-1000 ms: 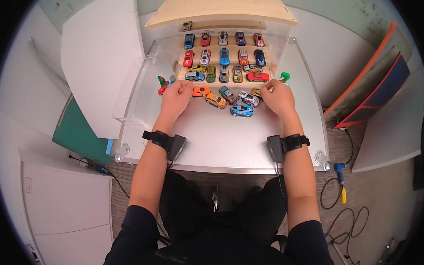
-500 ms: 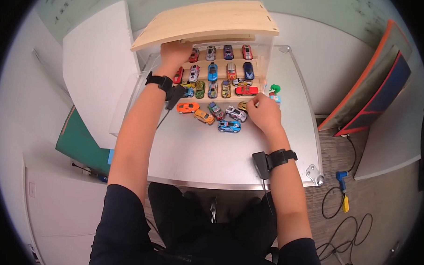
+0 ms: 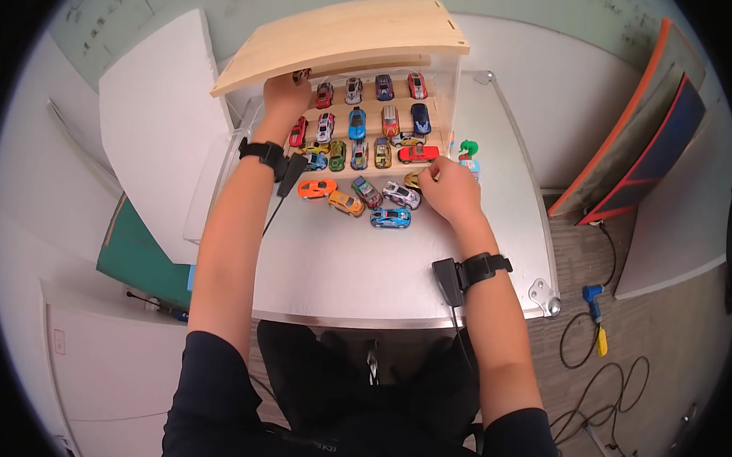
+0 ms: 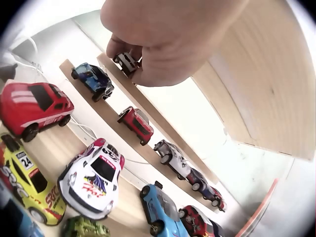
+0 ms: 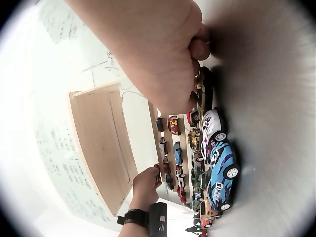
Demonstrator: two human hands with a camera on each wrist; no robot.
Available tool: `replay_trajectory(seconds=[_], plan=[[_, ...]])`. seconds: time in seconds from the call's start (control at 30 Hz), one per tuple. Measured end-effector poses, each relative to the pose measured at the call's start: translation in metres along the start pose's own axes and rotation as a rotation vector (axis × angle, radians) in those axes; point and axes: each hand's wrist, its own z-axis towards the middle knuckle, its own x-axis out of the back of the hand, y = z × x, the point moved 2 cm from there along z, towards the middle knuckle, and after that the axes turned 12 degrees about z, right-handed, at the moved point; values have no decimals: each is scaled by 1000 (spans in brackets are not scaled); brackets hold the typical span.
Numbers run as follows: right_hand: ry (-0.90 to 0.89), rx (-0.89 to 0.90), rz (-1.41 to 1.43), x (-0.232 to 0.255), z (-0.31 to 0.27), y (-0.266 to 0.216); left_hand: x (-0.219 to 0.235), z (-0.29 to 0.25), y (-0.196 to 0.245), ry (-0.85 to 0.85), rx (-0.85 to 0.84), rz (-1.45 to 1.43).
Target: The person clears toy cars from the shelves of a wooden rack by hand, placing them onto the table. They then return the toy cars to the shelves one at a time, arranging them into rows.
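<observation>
In the left wrist view, my left hand (image 4: pixel 168 42) pinches a small white-and-dark toy car (image 4: pixel 127 64) between thumb and fingers, at the top ledge of a stepped wooden display rack. From above, that hand (image 3: pixel 286 103) reaches in beneath the rack's wooden roof panel (image 3: pixel 340 38). My right hand (image 3: pixel 454 191) is low at the table, its curled fingers on a gold-and-black toy car (image 3: pixel 413 181), mostly covered by the hand. Beside it lie a white patterned car (image 3: pixel 401 195) and a blue racing car (image 3: pixel 390 218).
Several toy cars stand in rows on the rack, among them a light blue car (image 3: pixel 357 123) and a red car (image 3: pixel 418 154). Orange (image 3: pixel 317 188) and yellow-orange (image 3: pixel 346 203) cars lie on the metal table (image 3: pixel 348 276). A green tree figure (image 3: pixel 468 148) stands right.
My left hand has gone from beside the orange car up and forward to the top ledge, where it now holds a toy car. The right hand stays at the gold car. The head view has shifted.
</observation>
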Motion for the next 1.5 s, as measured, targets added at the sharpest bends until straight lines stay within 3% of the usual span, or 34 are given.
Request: replay_trajectory(seconds=[0.13,0.2,0.3,0.4,0.53,0.6,0.7,0.77,0.97,1.07,1.2,1.27,1.37,1.5], plan=[[3,8,1,-1,0,4,25,-43,-1,8,26,-285],[0,5,5,-2,1,4,39,-75,3,-45,39,-303],[-2,3,-3,-2,2,6,38,-120,3,-118,141,-593],[-5,4,-6,-1,1,6,57,-155,14,-148,78,-452],[-13,-5,3,-1,2,6,52,-185,17,-187,68,-630],[-11,-2,4,-1,2,7,59,-190,20,-236,80,-595],[-8,0,-1,-1,2,7,50,-194,10,-234,72,-765],[-10,1,-4,-2,2,5,56,-194,7,-409,97,-685],[-7,-27,-7,0,2,4,64,-192,1,-370,15,-601],[-39,-48,-25,1,3,4,62,-192,-3,-474,132,-649],[-42,-67,-5,1,2,2,54,-189,-11,-360,232,-651],[-44,-72,-4,1,2,1,47,-190,-16,-337,374,-838],[-42,-71,-10,2,1,-1,37,-192,-27,-318,445,-884],[-28,-74,-38,0,1,-1,30,-197,-21,-280,425,-876]])
